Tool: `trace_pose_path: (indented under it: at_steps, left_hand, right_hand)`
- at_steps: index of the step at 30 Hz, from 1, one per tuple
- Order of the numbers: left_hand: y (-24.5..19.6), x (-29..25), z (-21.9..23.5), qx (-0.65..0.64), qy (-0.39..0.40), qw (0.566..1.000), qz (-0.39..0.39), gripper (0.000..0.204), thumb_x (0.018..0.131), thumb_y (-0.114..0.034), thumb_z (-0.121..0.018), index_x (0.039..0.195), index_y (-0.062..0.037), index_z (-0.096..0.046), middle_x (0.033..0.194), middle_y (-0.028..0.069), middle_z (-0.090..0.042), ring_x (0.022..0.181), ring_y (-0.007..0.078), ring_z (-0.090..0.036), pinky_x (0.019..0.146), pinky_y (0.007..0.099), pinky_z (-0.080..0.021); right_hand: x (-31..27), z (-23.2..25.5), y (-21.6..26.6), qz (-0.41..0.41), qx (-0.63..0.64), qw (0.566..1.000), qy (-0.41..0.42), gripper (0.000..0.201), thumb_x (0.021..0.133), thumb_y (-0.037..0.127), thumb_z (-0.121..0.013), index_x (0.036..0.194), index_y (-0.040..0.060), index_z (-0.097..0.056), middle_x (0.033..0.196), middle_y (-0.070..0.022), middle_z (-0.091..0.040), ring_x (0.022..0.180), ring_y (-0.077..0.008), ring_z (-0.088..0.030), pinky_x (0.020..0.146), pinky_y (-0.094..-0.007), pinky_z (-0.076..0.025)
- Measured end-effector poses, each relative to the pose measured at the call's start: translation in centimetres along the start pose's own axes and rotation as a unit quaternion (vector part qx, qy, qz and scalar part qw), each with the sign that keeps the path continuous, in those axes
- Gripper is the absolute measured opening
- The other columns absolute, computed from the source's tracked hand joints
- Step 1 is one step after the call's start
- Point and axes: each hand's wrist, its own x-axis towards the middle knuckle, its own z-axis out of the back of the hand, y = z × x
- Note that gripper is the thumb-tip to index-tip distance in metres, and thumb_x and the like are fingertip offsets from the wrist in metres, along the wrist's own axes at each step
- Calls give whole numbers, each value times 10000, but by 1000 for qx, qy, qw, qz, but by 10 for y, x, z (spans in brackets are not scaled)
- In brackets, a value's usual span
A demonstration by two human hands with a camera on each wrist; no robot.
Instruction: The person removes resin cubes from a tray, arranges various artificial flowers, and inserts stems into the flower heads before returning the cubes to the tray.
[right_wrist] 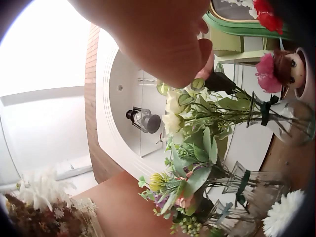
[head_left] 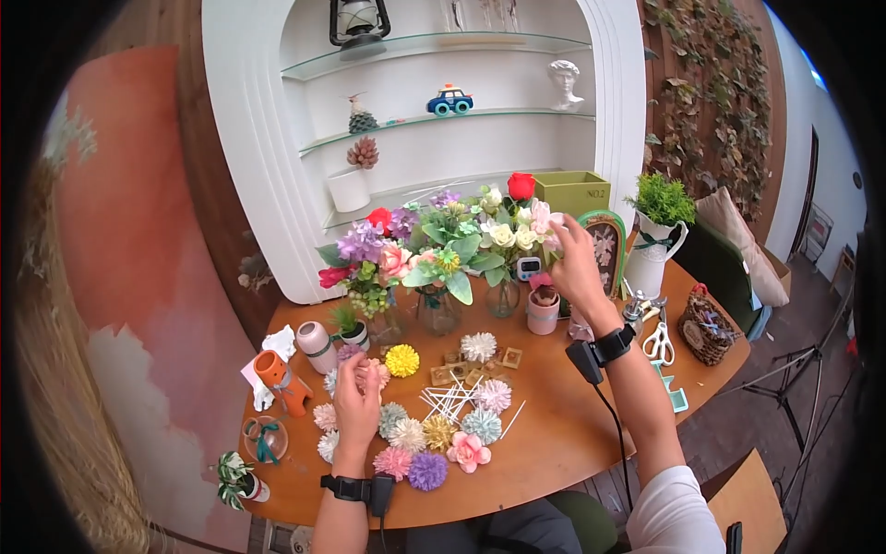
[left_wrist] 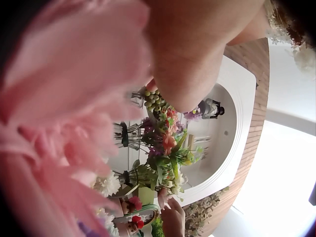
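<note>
In the head view, my left hand (head_left: 357, 406) has curled fingers at a light pink pompom flower (head_left: 378, 371) on the table's left side. Pink petals (left_wrist: 64, 118) fill the near left of the left wrist view, beside that hand (left_wrist: 192, 44). My right hand (head_left: 580, 268) reaches up to the right-hand bouquet, its fingers pinching a pale pink bloom (head_left: 543, 220) beside white roses (head_left: 503, 235). From the right wrist, the hand (right_wrist: 158, 39) covers most of that bloom; white flowers (right_wrist: 173, 116) and a glass vase (right_wrist: 291, 121) show below it.
Loose pompoms, such as a yellow one (head_left: 402, 361), and white sticks (head_left: 449, 399) lie mid-table. Two more bouquets stand left of the right-hand one. At right are scissors (head_left: 659, 345), a wicker basket (head_left: 709, 325) and a white pitcher (head_left: 646, 268); an orange vase (head_left: 273, 369) stands left.
</note>
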Motion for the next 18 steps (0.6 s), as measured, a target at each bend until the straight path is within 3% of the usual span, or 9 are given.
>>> trace_pose_path:
  at_steps: [2, 4, 6, 7, 8, 10, 11, 15, 18]
  left_hand:
    - [-10, 2, 4, 57, -24, 998, -30, 306, 971, -136, -601, 1221, 31, -542, 1026, 117, -608, 828, 202, -602, 726, 324, -508]
    - [-13, 5, 8, 50, -17, 999, 13, 330, 943, -158, -643, 1210, 19, -563, 1065, 129, -602, 904, 240, -610, 793, 353, -505]
    - [-14, 7, 12, 132, 25, 987, -85, 361, 905, -199, -694, 1179, 12, -589, 1102, 146, -592, 999, 284, -602, 875, 396, -483]
    - [-17, 7, 18, 116, 106, 987, -40, 500, 845, -293, -761, 1222, -6, -603, 1221, 173, -557, 1199, 331, -525, 1013, 430, -421]
    - [-16, 6, 24, 115, 108, 987, -39, 500, 845, -293, -761, 1222, -6, -603, 1221, 173, -557, 1199, 331, -525, 1013, 430, -421]
    - [-13, 4, 34, 201, 328, 919, -93, 677, 789, -388, -801, 1312, -20, -577, 1376, 193, -483, 1350, 361, -398, 1118, 442, -335]
    - [-18, 0, 40, 209, 380, 900, -36, 844, 733, -473, -826, 1395, -44, -524, 1503, 212, -366, 1443, 385, -251, 1180, 462, -237]
    - [-40, -17, 52, 212, 395, 892, -61, 988, 667, -577, -835, 1471, -148, -454, 1554, 243, -271, 1466, 439, -170, 1178, 539, -190]
    - [-45, -46, 47, 270, 414, 866, -70, 1035, 655, -638, -809, 1499, -186, -415, 1570, 250, -220, 1475, 467, -114, 1170, 596, -135]
  right_hand:
    - [-7, 8, 10, -7, 55, 991, -118, 556, 727, -122, -500, 1269, -10, -551, 1347, -250, -485, 1258, -428, -448, 1073, -475, -383]
    - [-22, 20, 20, -2, 49, 991, -126, 503, 746, -100, -517, 1237, 0, -568, 1315, -247, -501, 1237, -410, -475, 1039, -457, -409]
    - [-45, 33, 39, -70, 243, 965, 74, 431, 796, -37, -582, 1221, 28, -584, 1298, -249, -510, 1221, -395, -495, 1008, -429, -431]
    - [-55, 37, 47, -24, 273, 946, 171, 413, 836, 61, -626, 1246, 47, -585, 1307, -249, -511, 1224, -395, -494, 1012, -427, -430]
    - [-70, 37, 56, 20, 300, 915, 267, 415, 876, 158, -670, 1271, 65, -586, 1317, -248, -512, 1228, -395, -493, 1016, -426, -429]
    - [-104, 28, 79, 183, 260, 893, 319, 574, 901, 416, -674, 1357, 93, -546, 1386, -253, -467, 1303, -436, -426, 1082, -492, -372]
    - [-125, 23, 90, 220, 224, 889, 333, 647, 887, 495, -658, 1389, 111, -522, 1418, -252, -437, 1340, -458, -375, 1109, -526, -325]
    - [-168, 10, 106, 294, 175, 860, 378, 737, 855, 608, -638, 1422, 161, -495, 1475, -243, -375, 1411, -497, -257, 1150, -593, -230]
    - [-174, -8, 100, 295, 138, 870, 371, 689, 851, 579, -653, 1395, 176, -523, 1457, -210, -408, 1407, -472, -284, 1155, -582, -229]
